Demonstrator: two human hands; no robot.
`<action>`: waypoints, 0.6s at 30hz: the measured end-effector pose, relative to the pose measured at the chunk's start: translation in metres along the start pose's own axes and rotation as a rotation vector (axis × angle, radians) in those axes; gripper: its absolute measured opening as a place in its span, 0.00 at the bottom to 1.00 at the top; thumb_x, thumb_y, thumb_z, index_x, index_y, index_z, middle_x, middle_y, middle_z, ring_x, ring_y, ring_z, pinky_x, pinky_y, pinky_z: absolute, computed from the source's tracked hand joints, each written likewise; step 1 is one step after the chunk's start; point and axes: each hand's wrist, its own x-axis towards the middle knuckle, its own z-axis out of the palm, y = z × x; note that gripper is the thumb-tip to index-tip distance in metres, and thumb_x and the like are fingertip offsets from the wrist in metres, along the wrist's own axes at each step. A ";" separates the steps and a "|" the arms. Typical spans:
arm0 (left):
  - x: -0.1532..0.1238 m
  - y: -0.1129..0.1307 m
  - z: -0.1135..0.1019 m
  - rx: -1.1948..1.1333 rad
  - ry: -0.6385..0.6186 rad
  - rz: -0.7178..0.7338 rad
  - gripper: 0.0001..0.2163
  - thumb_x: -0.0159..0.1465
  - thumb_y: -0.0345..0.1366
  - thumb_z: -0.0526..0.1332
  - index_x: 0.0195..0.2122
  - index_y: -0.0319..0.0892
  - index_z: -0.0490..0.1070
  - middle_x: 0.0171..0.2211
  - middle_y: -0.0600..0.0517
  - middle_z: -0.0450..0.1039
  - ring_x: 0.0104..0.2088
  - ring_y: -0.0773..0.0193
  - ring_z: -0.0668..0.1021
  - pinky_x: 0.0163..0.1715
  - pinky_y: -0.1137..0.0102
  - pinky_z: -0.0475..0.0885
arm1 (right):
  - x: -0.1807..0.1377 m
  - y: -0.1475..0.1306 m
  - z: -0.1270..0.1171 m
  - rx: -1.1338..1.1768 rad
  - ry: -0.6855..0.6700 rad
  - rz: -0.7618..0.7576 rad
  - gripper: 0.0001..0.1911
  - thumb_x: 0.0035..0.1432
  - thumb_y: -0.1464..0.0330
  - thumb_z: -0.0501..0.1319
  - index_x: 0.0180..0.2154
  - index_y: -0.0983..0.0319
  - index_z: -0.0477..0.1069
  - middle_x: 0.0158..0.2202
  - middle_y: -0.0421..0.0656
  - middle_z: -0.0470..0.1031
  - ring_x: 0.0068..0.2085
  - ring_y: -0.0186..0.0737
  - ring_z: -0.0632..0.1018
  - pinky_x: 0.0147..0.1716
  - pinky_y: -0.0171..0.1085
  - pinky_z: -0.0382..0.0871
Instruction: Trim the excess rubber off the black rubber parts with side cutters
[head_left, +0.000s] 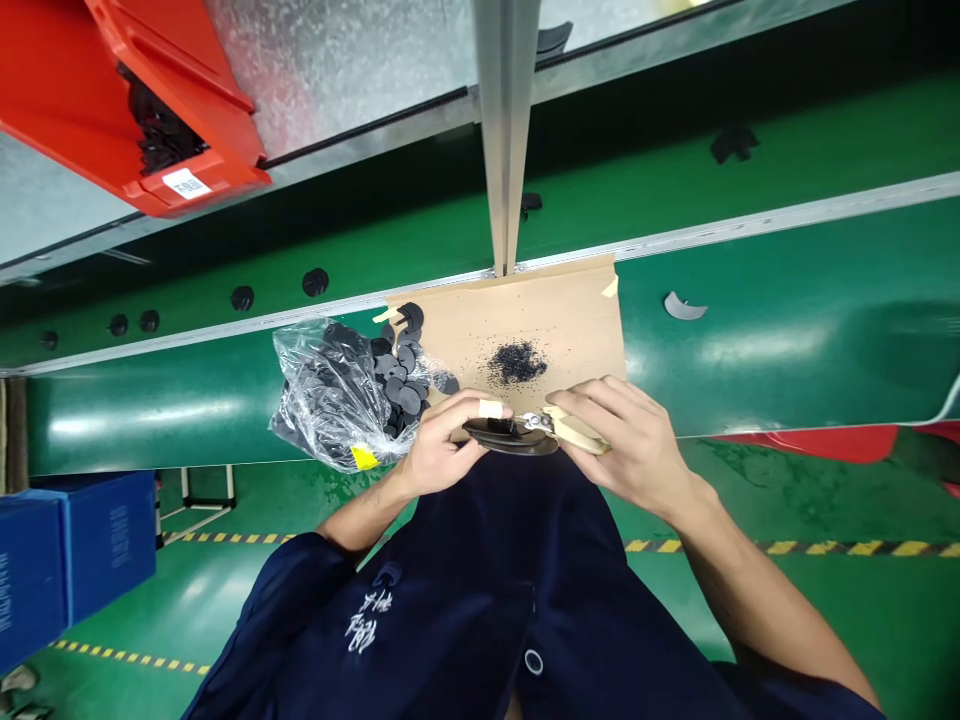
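Observation:
My left hand (441, 446), with tape round one finger, is closed on the edge of a black round plastic part (499, 436) held almost edge-on. My right hand (637, 442) grips a pair of nippers (576, 432) with cream-coloured handles. The metal jaws of the nippers are at the part's right side; whether they bite into it I cannot tell. Beyond both hands, small black scraps (517, 362) lie heaped on a brown paper sheet (585, 330). Left of the paper, several black discs (405, 385) spill beside a clear plastic bag (319, 400) full of similar pieces.
A metal post (507, 140) rises behind the paper. At the upper left stands a red bin (187, 70) with black pieces. A grey crescent-shaped piece (684, 306) lies on the green bench (787, 350). Blue boxes (105, 545) stand at the lower left.

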 end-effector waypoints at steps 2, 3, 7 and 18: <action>0.000 0.002 0.001 0.003 0.012 0.014 0.09 0.68 0.31 0.65 0.49 0.43 0.79 0.42 0.46 0.81 0.42 0.62 0.83 0.42 0.69 0.79 | -0.001 -0.002 0.001 -0.022 -0.011 0.001 0.11 0.68 0.69 0.60 0.50 0.60 0.76 0.37 0.47 0.79 0.36 0.43 0.77 0.35 0.42 0.71; 0.000 0.002 0.001 0.006 0.016 0.020 0.09 0.68 0.31 0.65 0.48 0.43 0.80 0.41 0.46 0.81 0.42 0.63 0.83 0.41 0.69 0.79 | -0.001 -0.003 0.001 -0.027 -0.014 0.004 0.12 0.68 0.69 0.60 0.51 0.60 0.76 0.37 0.46 0.79 0.36 0.43 0.77 0.36 0.42 0.71; -0.002 0.004 0.000 0.009 0.008 0.027 0.09 0.68 0.31 0.66 0.49 0.44 0.80 0.42 0.46 0.81 0.42 0.63 0.82 0.42 0.69 0.79 | -0.002 -0.006 -0.001 -0.086 -0.012 -0.008 0.11 0.69 0.68 0.59 0.50 0.59 0.76 0.35 0.45 0.78 0.34 0.41 0.75 0.35 0.41 0.69; -0.005 0.005 0.003 0.016 0.022 -0.009 0.09 0.68 0.32 0.67 0.49 0.43 0.80 0.41 0.47 0.80 0.41 0.63 0.82 0.40 0.69 0.79 | -0.003 -0.012 -0.006 -0.324 0.022 -0.086 0.07 0.70 0.69 0.59 0.45 0.59 0.76 0.30 0.42 0.78 0.30 0.38 0.73 0.30 0.40 0.63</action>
